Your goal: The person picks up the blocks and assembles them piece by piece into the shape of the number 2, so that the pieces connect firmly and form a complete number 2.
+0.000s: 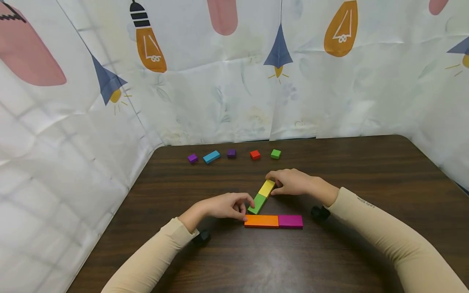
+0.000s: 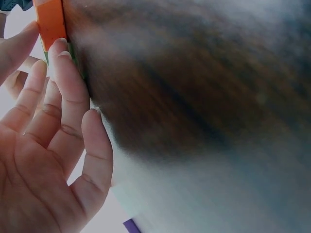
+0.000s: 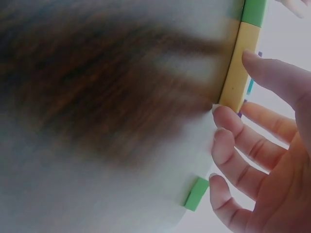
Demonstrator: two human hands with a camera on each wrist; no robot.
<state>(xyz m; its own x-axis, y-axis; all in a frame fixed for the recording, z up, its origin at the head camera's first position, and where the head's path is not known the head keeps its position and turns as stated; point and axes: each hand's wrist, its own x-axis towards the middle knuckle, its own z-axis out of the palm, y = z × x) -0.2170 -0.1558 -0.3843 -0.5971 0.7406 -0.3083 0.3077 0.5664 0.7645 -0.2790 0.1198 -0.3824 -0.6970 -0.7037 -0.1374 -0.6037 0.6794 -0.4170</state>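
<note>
Right hand (image 1: 293, 182) pinches a flat yellow block (image 1: 266, 188) — butted against a green block (image 1: 258, 203) — slanting toward the worktop's far edge (image 1: 329, 138).

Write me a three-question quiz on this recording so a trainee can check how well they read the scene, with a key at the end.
1. Count: how many separate blocks lie in a spaced-out row along the far side of the table?

2. Multiple choice: which colour of block meets the orange block end to end?
A) red
B) magenta
C) blue

3. Short answer: which hand is at the yellow block?

Key
1. Five: from left to right, the purple block, blue block, dark purple block, red block and small green block.
2. B, the magenta block.
3. The right hand.
</note>
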